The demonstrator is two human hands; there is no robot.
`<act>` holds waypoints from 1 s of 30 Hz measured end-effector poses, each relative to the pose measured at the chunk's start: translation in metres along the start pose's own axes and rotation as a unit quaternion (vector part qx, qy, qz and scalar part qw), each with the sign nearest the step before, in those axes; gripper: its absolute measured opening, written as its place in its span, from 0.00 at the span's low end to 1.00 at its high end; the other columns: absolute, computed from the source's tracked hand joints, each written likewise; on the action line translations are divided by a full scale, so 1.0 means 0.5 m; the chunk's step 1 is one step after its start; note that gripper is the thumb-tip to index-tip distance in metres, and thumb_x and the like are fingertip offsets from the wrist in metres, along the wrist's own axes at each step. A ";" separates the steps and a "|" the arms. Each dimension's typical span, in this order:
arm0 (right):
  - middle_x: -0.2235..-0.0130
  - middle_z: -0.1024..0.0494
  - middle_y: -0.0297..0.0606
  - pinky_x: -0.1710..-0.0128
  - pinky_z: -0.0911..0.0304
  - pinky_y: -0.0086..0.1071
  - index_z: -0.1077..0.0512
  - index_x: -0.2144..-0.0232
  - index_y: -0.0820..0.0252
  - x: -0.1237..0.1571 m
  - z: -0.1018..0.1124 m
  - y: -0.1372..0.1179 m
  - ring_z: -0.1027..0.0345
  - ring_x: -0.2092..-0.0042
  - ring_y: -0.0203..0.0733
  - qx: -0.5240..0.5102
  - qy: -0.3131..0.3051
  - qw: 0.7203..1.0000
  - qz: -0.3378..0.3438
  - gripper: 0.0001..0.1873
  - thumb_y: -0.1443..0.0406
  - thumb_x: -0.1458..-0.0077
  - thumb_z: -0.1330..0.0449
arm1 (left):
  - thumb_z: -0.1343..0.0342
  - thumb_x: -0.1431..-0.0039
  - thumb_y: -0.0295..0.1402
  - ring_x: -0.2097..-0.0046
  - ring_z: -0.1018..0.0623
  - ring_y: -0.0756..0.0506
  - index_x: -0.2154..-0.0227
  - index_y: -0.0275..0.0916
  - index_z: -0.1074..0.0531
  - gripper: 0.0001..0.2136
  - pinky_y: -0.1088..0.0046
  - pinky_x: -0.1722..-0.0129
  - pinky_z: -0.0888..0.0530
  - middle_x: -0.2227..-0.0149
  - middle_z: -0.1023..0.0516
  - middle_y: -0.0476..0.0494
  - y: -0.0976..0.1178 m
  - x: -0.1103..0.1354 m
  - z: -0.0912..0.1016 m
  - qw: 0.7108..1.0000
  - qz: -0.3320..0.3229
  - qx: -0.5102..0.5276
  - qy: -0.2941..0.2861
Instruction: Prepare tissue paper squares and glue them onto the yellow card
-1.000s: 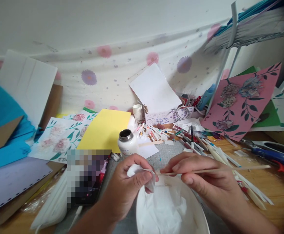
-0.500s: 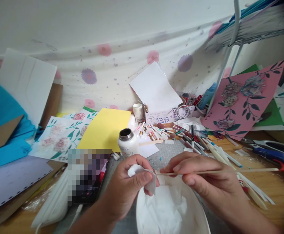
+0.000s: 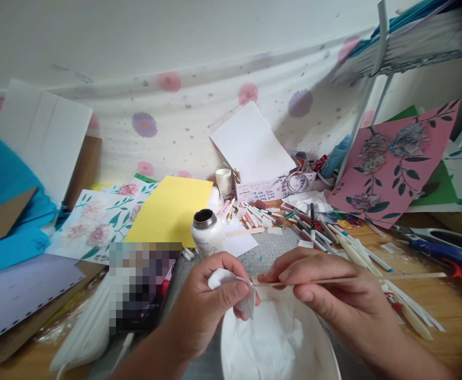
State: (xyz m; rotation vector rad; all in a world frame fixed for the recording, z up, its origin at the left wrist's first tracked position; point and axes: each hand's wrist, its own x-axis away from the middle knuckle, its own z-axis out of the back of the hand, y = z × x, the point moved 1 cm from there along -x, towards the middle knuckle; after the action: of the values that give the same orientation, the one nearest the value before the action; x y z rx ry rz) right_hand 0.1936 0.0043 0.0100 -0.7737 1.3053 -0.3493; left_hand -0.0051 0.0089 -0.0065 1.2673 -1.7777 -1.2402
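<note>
Pinching white tissue [image 3: 247, 304], your left hand [image 3: 215, 298] meets one end of a thin stick [image 3: 416, 276] lying crosswise, pinched between thumb and fingers of your right hand [image 3: 345, 301].

Plain off-white wall [image 3: 135, 37] up top, its lower part covered by a creased white sheet [image 3: 207, 134] printed with pink and purple flowers. Wood-grain desk [image 3: 452, 316] runs below; white-framed rack [image 3: 382, 45] at upper right. Light soft and even, dimmer toward the far right edge.
</note>
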 end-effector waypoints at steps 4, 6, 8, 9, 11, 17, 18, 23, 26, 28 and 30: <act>0.64 0.16 0.40 0.59 0.26 0.30 0.20 0.59 0.56 -0.001 -0.001 -0.003 0.22 0.60 0.41 0.009 -0.003 1.000 -0.003 0.07 0.66 0.37 0.38 | 0.28 0.51 0.38 0.77 0.26 0.54 0.72 0.36 0.25 0.13 0.85 0.77 0.29 0.78 0.20 0.49 -0.001 0.003 0.002 1.000 -0.003 -0.005 -0.004; 0.64 0.17 0.40 0.59 0.26 0.29 0.20 0.60 0.57 -0.002 -0.001 -0.005 0.22 0.59 0.40 0.012 -0.005 1.000 -0.004 0.07 0.66 0.37 0.39 | 0.29 0.50 0.38 0.78 0.26 0.54 0.71 0.36 0.27 0.14 0.85 0.78 0.30 0.78 0.20 0.49 -0.002 0.004 0.002 1.000 -0.005 -0.009 -0.005; 0.64 0.17 0.40 0.58 0.26 0.29 0.21 0.61 0.58 -0.003 -0.002 -0.006 0.22 0.59 0.40 0.014 -0.012 1.000 -0.009 0.07 0.65 0.36 0.39 | 0.29 0.50 0.38 0.78 0.26 0.54 0.72 0.37 0.28 0.14 0.85 0.78 0.30 0.79 0.20 0.49 -0.003 0.004 0.001 1.000 -0.006 -0.017 -0.009; 0.63 0.17 0.40 0.58 0.26 0.28 0.21 0.61 0.58 -0.003 -0.003 -0.007 0.22 0.59 0.40 0.015 -0.016 1.000 -0.012 0.07 0.65 0.36 0.40 | 0.29 0.50 0.38 0.78 0.26 0.54 0.72 0.37 0.29 0.15 0.85 0.78 0.30 0.78 0.20 0.49 -0.003 0.005 0.001 1.000 -0.006 -0.023 -0.010; 0.63 0.17 0.41 0.57 0.26 0.29 0.22 0.61 0.58 -0.002 -0.004 -0.009 0.22 0.58 0.39 0.014 -0.021 1.000 -0.015 0.07 0.65 0.35 0.40 | 0.29 0.50 0.39 0.78 0.26 0.54 0.71 0.37 0.30 0.15 0.84 0.78 0.29 0.78 0.19 0.49 -0.003 0.005 -0.001 0.999 -0.004 -0.032 -0.010; 0.62 0.18 0.38 0.56 0.27 0.28 0.23 0.60 0.56 0.002 -0.007 -0.010 0.22 0.56 0.39 0.000 -0.018 0.999 -0.034 0.07 0.65 0.34 0.42 | 0.28 0.52 0.41 0.79 0.27 0.53 0.72 0.38 0.31 0.18 0.82 0.78 0.30 0.78 0.20 0.49 0.002 0.006 -0.006 0.999 -0.004 -0.052 -0.005; 0.62 0.18 0.39 0.56 0.27 0.28 0.23 0.60 0.57 0.002 -0.007 -0.010 0.22 0.56 0.39 0.001 -0.020 0.999 -0.037 0.07 0.65 0.34 0.42 | 0.28 0.52 0.41 0.79 0.27 0.53 0.72 0.38 0.32 0.18 0.82 0.78 0.31 0.78 0.20 0.49 0.002 0.007 -0.006 0.998 -0.003 -0.056 -0.006; 0.63 0.18 0.38 0.56 0.27 0.27 0.22 0.62 0.57 0.003 -0.006 -0.009 0.22 0.57 0.38 -0.002 -0.014 0.999 -0.038 0.09 0.65 0.34 0.42 | 0.35 0.43 0.44 0.74 0.26 0.51 0.69 0.40 0.29 0.13 0.78 0.73 0.32 0.74 0.21 0.49 -0.005 0.001 0.007 0.988 -0.067 -0.137 0.039; 0.63 0.19 0.36 0.55 0.27 0.27 0.21 0.62 0.57 0.002 -0.006 -0.008 0.23 0.57 0.37 0.002 -0.008 0.999 -0.033 0.09 0.66 0.34 0.42 | 0.43 0.36 0.39 0.73 0.30 0.51 0.65 0.42 0.28 0.07 0.77 0.71 0.33 0.70 0.22 0.50 -0.004 -0.006 0.022 0.962 -0.158 -0.180 0.134; 0.64 0.19 0.36 0.56 0.27 0.27 0.21 0.62 0.57 0.001 -0.006 -0.008 0.22 0.57 0.37 0.013 -0.004 1.000 -0.022 0.09 0.67 0.34 0.42 | 0.45 0.34 0.36 0.74 0.32 0.51 0.64 0.43 0.28 0.04 0.77 0.73 0.35 0.73 0.26 0.52 0.001 -0.005 0.026 0.940 -0.206 -0.209 0.172; 0.64 0.18 0.37 0.57 0.27 0.27 0.22 0.61 0.59 -0.001 -0.006 -0.009 0.22 0.58 0.38 0.032 -0.005 0.999 -0.010 0.08 0.68 0.35 0.42 | 0.44 0.36 0.34 0.74 0.34 0.50 0.67 0.42 0.27 0.05 0.77 0.73 0.36 0.76 0.31 0.53 0.011 0.002 0.021 0.921 -0.229 -0.272 0.161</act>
State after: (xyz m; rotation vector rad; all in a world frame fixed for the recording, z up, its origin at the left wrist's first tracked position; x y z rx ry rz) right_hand 0.1913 0.0006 0.0132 -0.7334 1.2706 -0.4012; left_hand -0.0166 0.0122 -0.0054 1.4738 -0.8349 -1.5281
